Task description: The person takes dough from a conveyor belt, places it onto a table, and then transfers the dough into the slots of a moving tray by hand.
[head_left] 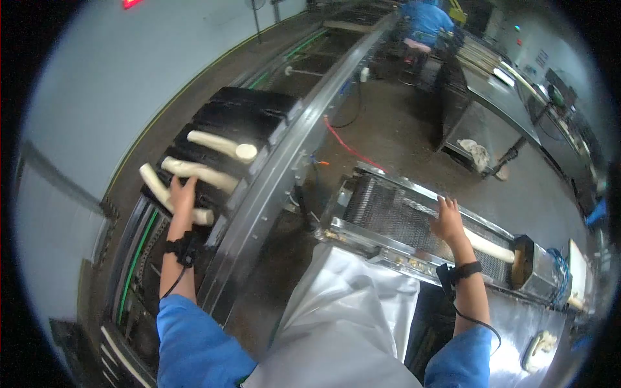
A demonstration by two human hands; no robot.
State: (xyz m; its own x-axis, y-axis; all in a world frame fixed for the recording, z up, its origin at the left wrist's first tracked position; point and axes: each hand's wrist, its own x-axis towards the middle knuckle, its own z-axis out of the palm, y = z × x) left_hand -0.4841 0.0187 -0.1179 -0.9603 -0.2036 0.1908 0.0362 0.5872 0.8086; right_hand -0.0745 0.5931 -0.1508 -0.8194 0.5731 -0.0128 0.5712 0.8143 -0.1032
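Note:
My left hand [183,193] reaches over the black conveyor trays at left, fingers apart. It lies across the middle of a pale, dough-like log [155,183] and hides part of it. Just beyond its fingertips is a second log [200,172]. A third log [212,141] sits farther up, with a round end piece [246,152] beside it. My right hand [447,223] is open above the metal mesh belt [378,210], fingers spread and nothing visibly held. Close to its wrist, another pale log [490,246] lies on the mesh, one end at a boxy metal outlet [532,262].
A long steel rail [284,161] runs between the black trays [242,107] and the mesh belt. One person in blue [427,26] is at the far end. A steel table [498,97] stands at right. Pale scraps [539,351] lie at lower right.

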